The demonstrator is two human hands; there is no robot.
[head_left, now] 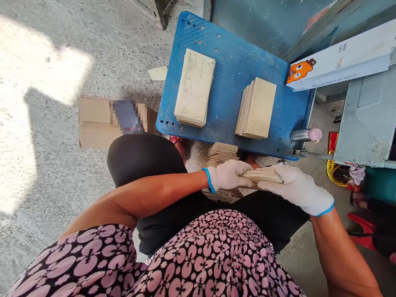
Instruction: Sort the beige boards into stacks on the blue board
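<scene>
Both my hands wear white knitted gloves with blue cuffs. Between them, above my lap, is a small stack of thin beige boards (268,177). My left hand (230,175) is closed on its left end, and my right hand (292,183) grips the right end. Just beyond, two piles of similar boards lie on a blue plastic platform (230,95): a flat left pile (195,86) and a leaning right pile (257,108). Below the platform's near edge, another stack of boards (222,153) is partly hidden by my left hand.
A steel flask with a pink lid (305,135) lies at the platform's right corner. Right of it are a white printed box (340,62) and a grey metal surface (365,111). An open cardboard box (95,134) sits on the concrete floor at left. Someone's dark clothing shows at far right.
</scene>
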